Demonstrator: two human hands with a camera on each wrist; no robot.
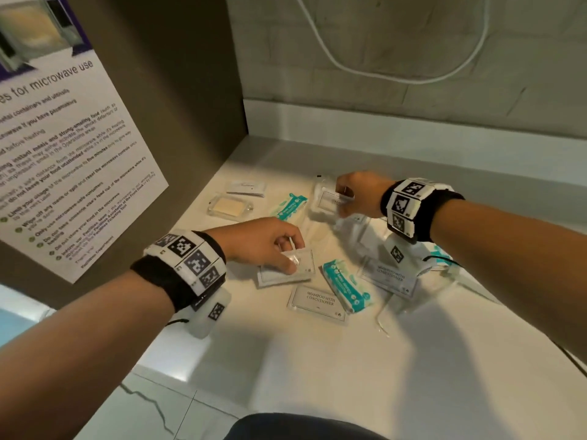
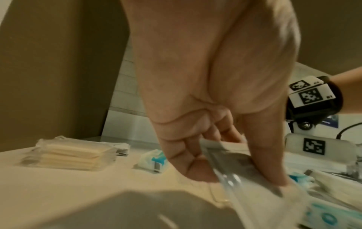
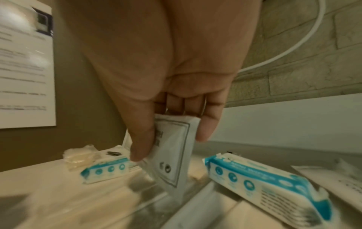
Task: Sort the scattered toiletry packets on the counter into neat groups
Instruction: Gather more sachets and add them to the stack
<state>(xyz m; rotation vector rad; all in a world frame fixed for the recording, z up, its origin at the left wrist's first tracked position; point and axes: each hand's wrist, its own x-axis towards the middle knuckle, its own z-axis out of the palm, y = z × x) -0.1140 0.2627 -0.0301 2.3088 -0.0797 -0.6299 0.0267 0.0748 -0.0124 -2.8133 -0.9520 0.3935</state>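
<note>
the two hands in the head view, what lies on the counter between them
In the head view, a teal-and-white wipes pack lies between the left hand and the right hand, with bare counter around it.

From my feed: teal-and-white wipe packs [image 1: 346, 289], white shampoo sachets with thin grey borders [image 1: 318, 301], a pale yellow soap bar in clear wrap [image 1: 229, 206], cream counter [image 1: 317, 360]

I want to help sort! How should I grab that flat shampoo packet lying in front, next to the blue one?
The shampoo packet lies flat, so probably pinch its bare near-left edge, coming from the front. The teal wipes pack overlaps its right side, blocking that edge.
</note>
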